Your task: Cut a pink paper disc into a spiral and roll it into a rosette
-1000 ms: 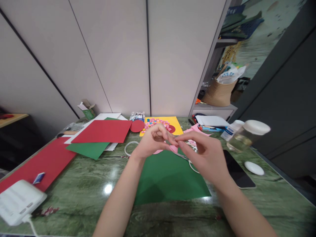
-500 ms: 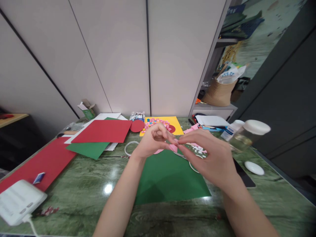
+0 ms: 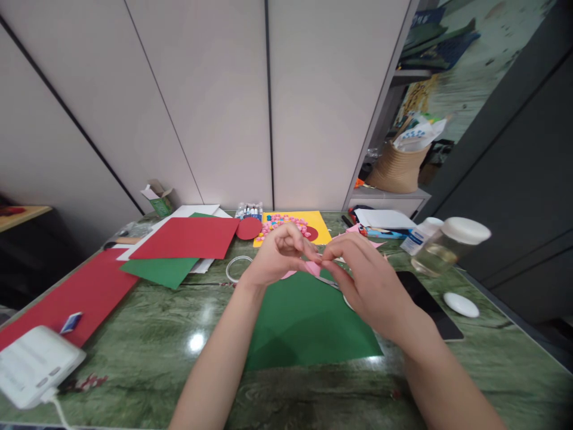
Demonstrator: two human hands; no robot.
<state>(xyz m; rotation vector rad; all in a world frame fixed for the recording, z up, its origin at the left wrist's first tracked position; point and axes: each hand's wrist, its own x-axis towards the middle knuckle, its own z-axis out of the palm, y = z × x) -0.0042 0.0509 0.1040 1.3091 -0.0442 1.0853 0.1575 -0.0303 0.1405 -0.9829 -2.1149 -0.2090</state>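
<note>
My left hand (image 3: 280, 254) is closed in a pinch above the green sheet of paper (image 3: 308, 334). My right hand (image 3: 369, 283) meets it from the right, thumb and index finger pressed together at the left fingertips. Between them is a small pink piece of paper, mostly hidden by the fingers. Just below the fingertips shows a pink paper piece (image 3: 313, 269); whether it is held or lies on the sheet I cannot tell. A pair of scissors (image 3: 328, 282) lies on the green sheet, its handle partly behind my right hand.
Pink beads (image 3: 286, 224) lie on a yellow sheet (image 3: 326, 224) at the back, beside a red paper circle (image 3: 249, 228). Red sheets (image 3: 183, 237) are stacked left. A lidded jar (image 3: 441, 248), a black tablet (image 3: 432, 307) and a white oval object (image 3: 461, 304) stand or lie right.
My right hand has shifted slightly left and its fingers have curled in closer to my left fingertips. More of the tablet shows now. My left hand stays almost still.
</note>
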